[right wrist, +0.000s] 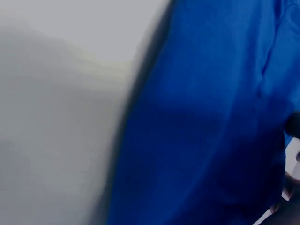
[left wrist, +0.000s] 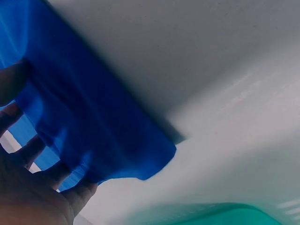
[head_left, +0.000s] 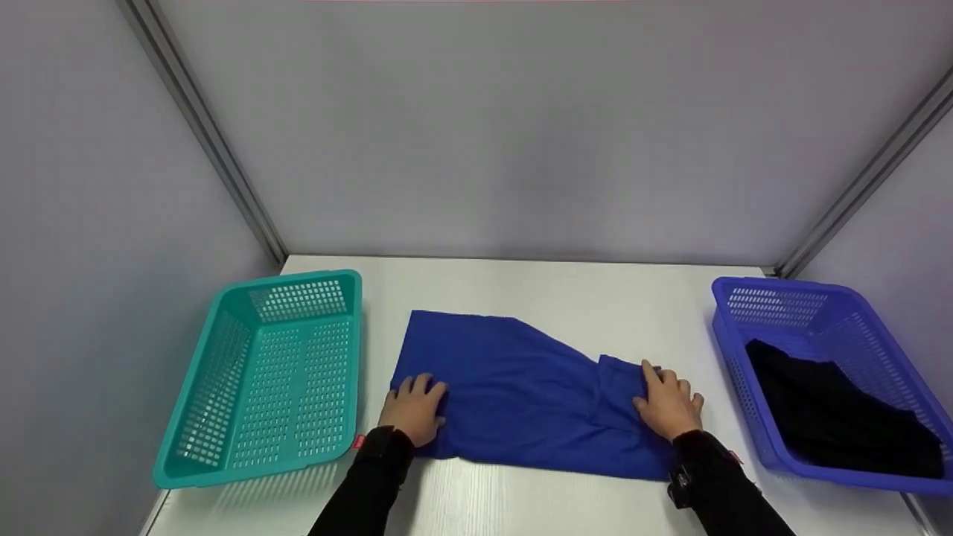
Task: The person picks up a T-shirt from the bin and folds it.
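Observation:
A blue piece of clothing (head_left: 521,394), folded over and slightly wrinkled, lies flat on the white table. Its exact kind cannot be told. On its left edge rests my left hand (head_left: 413,409), fingers spread and loosely bent. The left wrist view shows the fingers of that hand (left wrist: 33,187) laid along the edge of the blue cloth (left wrist: 98,112). My right hand (head_left: 668,406) rests at the right edge, near a small folded-over part. In the right wrist view the blue cloth (right wrist: 197,122) fills much of the picture, and only a few dark fingertips show at the right border.
A green plastic basket (head_left: 350,357) with nothing in it stands left of the cloth. To the right is a purple basket (head_left: 767,439) holding a black cloth (head_left: 834,417). Grey panels (head_left: 521,134) enclose the white table (head_left: 521,286) at the back and sides.

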A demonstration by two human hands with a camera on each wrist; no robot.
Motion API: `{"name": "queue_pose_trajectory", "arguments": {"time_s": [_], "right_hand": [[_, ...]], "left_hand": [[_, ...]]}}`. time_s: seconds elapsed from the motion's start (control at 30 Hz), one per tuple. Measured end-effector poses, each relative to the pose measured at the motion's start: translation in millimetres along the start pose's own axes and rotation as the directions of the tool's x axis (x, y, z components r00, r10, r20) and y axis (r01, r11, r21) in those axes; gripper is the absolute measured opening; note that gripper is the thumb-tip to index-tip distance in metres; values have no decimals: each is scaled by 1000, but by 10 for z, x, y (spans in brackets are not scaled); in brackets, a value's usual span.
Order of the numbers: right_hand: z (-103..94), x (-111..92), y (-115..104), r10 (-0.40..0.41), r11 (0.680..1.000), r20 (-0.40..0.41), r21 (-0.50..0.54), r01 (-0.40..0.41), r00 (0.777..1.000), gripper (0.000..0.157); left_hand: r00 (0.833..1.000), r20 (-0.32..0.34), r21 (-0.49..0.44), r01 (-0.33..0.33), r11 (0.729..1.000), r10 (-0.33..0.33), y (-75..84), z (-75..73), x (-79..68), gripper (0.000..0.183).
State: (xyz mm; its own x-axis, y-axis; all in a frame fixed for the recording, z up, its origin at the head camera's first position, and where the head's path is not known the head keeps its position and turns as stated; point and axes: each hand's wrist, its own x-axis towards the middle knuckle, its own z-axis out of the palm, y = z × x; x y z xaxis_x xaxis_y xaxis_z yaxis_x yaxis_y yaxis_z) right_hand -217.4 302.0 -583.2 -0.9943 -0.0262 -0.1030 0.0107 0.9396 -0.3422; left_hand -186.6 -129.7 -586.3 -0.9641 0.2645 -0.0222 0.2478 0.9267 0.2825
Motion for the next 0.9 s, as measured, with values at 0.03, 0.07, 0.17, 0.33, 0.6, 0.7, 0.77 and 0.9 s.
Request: {"name": "queue_pose_trajectory", "arguments": {"time_s": [0.03, 0.07, 0.17, 0.33, 0.6, 0.7, 0.77, 0.9], "right_hand": [[-8, 4, -1, 2, 1000, 19, -6, -2, 1000, 72], [-19, 7, -5, 0, 1000, 33, -14, 0, 999, 72], [-48, 18, -27, -21, 999, 50, -30, 22, 999, 60], [-17, 8, -67, -103, 994, -43, -29, 102, 994, 26], [141, -80, -100, -517, 855, -360, -177, 487, 777, 46], [199, -144, -112, -701, 713, -331, -303, 633, 631, 46], [238, -203, -117, -784, 621, -267, -328, 712, 560, 37], [285, -332, -126, -759, 650, -170, -161, 743, 628, 14]], "left_hand": [[1000, 1, -3, 0, 1000, 0, 2, 0, -4, 46], [1000, 0, -3, -1, 1000, 1, 2, -1, -7, 46], [1000, -5, 0, -3, 1000, 3, -2, 3, -8, 46], [1000, -16, 4, -12, 1000, 12, -20, 34, 8, 46], [1000, -7, -7, -12, 1000, 12, -47, 67, -6, 47], [1000, -7, -20, -14, 1000, 14, -50, 57, -13, 46], [1000, -2, -31, -14, 999, 14, -48, 45, -18, 45], [1000, 11, -43, -12, 999, 12, -40, 33, -23, 45]]}}
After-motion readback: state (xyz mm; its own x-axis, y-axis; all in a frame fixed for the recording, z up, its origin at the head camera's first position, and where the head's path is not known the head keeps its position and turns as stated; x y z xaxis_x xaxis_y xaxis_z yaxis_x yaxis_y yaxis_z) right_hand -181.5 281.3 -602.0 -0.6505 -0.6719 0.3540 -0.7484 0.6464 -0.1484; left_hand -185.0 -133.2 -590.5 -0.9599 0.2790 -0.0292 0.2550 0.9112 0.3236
